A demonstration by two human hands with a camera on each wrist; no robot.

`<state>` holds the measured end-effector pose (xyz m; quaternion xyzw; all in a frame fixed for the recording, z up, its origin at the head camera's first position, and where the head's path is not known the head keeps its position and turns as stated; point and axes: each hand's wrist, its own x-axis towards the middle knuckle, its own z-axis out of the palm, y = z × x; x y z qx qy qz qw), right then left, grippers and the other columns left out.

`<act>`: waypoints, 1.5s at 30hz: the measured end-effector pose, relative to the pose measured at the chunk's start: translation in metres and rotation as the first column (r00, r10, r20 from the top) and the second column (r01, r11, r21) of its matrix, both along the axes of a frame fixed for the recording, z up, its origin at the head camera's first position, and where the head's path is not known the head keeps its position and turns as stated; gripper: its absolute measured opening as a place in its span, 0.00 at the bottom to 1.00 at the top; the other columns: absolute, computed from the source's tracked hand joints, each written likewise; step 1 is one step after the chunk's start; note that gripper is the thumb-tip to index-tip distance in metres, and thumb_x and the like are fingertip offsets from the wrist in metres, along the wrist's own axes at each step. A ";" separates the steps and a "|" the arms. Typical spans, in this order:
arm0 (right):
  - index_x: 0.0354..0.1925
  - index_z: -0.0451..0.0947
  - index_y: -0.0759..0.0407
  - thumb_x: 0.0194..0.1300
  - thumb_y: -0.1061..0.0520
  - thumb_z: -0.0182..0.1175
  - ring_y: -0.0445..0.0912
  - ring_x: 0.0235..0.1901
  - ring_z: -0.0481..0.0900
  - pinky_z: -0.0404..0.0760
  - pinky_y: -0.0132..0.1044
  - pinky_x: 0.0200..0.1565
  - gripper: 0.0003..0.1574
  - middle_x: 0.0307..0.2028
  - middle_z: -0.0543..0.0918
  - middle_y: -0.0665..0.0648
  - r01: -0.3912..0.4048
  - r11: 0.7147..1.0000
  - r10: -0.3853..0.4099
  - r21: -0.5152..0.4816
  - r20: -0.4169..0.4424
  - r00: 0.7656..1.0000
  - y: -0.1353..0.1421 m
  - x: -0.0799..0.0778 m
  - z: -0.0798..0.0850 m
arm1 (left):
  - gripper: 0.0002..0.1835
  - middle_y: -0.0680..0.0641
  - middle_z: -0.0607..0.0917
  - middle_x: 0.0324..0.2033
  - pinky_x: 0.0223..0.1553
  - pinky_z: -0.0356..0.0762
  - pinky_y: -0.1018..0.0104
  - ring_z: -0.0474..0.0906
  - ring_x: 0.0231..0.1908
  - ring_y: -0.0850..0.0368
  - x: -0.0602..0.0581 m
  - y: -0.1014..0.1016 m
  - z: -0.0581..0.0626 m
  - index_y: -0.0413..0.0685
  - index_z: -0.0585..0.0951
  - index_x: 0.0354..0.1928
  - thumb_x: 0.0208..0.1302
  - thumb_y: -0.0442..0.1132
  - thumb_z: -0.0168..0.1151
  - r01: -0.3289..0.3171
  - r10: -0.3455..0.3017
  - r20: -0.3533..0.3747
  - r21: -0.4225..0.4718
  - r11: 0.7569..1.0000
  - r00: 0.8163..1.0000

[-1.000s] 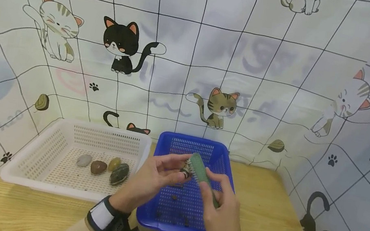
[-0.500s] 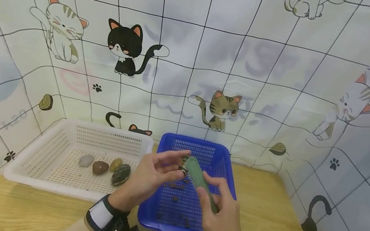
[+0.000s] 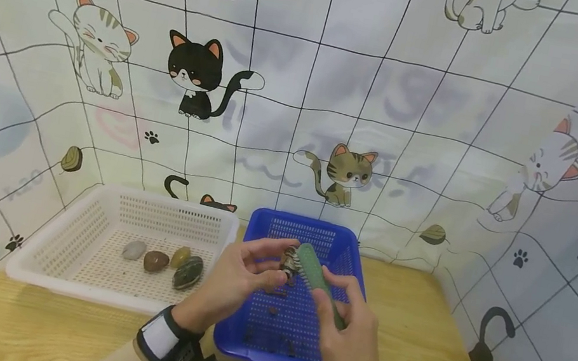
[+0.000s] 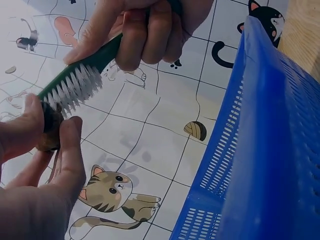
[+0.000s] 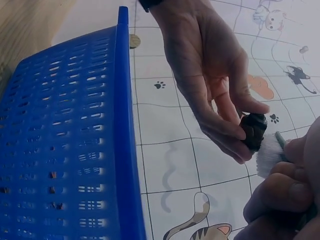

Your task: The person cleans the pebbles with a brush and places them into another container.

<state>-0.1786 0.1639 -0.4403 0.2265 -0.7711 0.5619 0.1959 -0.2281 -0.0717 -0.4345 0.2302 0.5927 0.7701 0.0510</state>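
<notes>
Above the blue basket (image 3: 231,341), my left hand (image 3: 227,279) pinches a small dark stone (image 3: 289,262) with lighter bands between thumb and fingers. My right hand (image 3: 351,333) grips a green brush (image 3: 315,272) by its handle, thumb along its back. In the left wrist view the brush's white bristles (image 4: 75,87) touch the stone's upper side. The right wrist view shows the stone (image 5: 254,131) dark and glossy, bristles against its edge. Bits of dark debris (image 3: 273,311) lie on the basket floor. My fingers cover part of the stone.
Left of the blue basket stands a white basket (image 3: 73,287) holding several stones: a grey one (image 3: 134,250), a brown one (image 3: 156,261), a yellowish one (image 3: 180,257) and a dark green one (image 3: 188,273). Both are on a wooden table (image 3: 409,356), with a cat-patterned sheet (image 3: 278,75) behind.
The brush head has shifted slightly up and down against the stone. The left fingers have tilted the stone a little. Both hands keep their holds, and the view has shifted slightly.
</notes>
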 end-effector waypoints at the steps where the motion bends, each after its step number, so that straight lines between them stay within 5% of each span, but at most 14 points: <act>1: 0.69 0.82 0.57 0.89 0.64 0.63 0.22 0.12 0.57 0.59 0.21 0.09 0.17 0.14 0.68 0.38 -0.013 1.000 0.013 0.005 0.000 1.000 -0.001 0.001 0.000 | 0.34 0.52 0.93 0.66 0.49 0.94 0.69 0.96 0.56 0.62 0.000 -0.001 -0.001 0.37 0.78 0.82 0.78 0.29 0.76 -0.005 0.005 0.003 0.010 1.000 1.000; 6: 0.71 0.80 0.58 0.88 0.66 0.62 0.20 0.13 0.57 0.59 0.20 0.09 0.19 0.13 0.70 0.42 -0.055 0.998 0.057 0.039 -0.052 0.997 -0.006 0.004 -0.001 | 0.35 0.54 0.93 0.66 0.49 0.92 0.72 0.95 0.57 0.64 -0.002 -0.002 -0.003 0.36 0.77 0.82 0.79 0.33 0.76 0.012 -0.012 -0.003 0.012 1.000 1.000; 13: 0.71 0.80 0.57 0.87 0.67 0.63 0.21 0.13 0.57 0.60 0.21 0.10 0.21 0.12 0.69 0.44 -0.002 1.000 0.003 0.006 -0.093 0.996 -0.005 0.001 -0.003 | 0.39 0.52 0.94 0.64 0.60 0.93 0.68 0.95 0.58 0.64 0.000 -0.001 -0.003 0.33 0.77 0.82 0.75 0.38 0.81 0.077 -0.077 -0.012 -0.015 0.997 0.997; 18: 0.70 0.82 0.57 0.86 0.68 0.64 0.21 0.13 0.56 0.57 0.18 0.11 0.20 0.11 0.69 0.45 0.034 0.999 -0.035 -0.006 -0.091 0.995 -0.003 -0.002 -0.002 | 0.38 0.49 0.94 0.66 0.59 0.94 0.68 0.94 0.60 0.62 0.001 -0.001 -0.003 0.34 0.77 0.82 0.76 0.38 0.80 0.059 -0.059 -0.019 -0.010 0.998 0.998; 24: 0.70 0.81 0.57 0.87 0.66 0.64 0.21 0.13 0.56 0.58 0.20 0.10 0.20 0.12 0.70 0.42 -0.007 1.000 0.009 0.019 -0.078 0.997 -0.005 0.003 -0.001 | 0.38 0.48 0.92 0.68 0.63 0.93 0.66 0.94 0.62 0.60 0.000 -0.004 -0.004 0.34 0.76 0.83 0.79 0.40 0.78 0.048 -0.048 -0.010 0.050 0.998 0.999; 32: 0.71 0.81 0.58 0.85 0.69 0.65 0.20 0.14 0.56 0.59 0.20 0.10 0.22 0.12 0.69 0.43 0.012 0.999 -0.008 0.033 -0.129 0.992 -0.004 0.005 0.000 | 0.38 0.43 0.93 0.68 0.65 0.92 0.66 0.94 0.61 0.62 0.000 -0.002 -0.002 0.32 0.76 0.82 0.77 0.40 0.80 0.111 -0.111 -0.003 -0.011 0.994 0.994; 38: 0.70 0.82 0.56 0.88 0.65 0.64 0.22 0.13 0.56 0.59 0.21 0.11 0.19 0.14 0.67 0.38 0.047 0.998 -0.043 0.046 -0.083 0.996 0.002 0.003 0.003 | 0.34 0.39 0.92 0.70 0.58 0.95 0.66 0.95 0.60 0.61 0.003 -0.004 0.002 0.31 0.77 0.81 0.77 0.32 0.77 0.085 -0.086 -0.067 -0.017 0.996 0.994; 45: 0.68 0.83 0.57 0.86 0.67 0.65 0.20 0.13 0.58 0.60 0.20 0.10 0.19 0.13 0.69 0.42 -0.013 0.999 0.017 0.039 -0.087 0.996 -0.002 0.008 0.006 | 0.32 0.38 0.91 0.71 0.53 0.95 0.68 0.96 0.60 0.60 0.005 -0.005 0.006 0.38 0.79 0.82 0.79 0.29 0.73 0.008 -0.009 -0.054 -0.019 1.000 0.999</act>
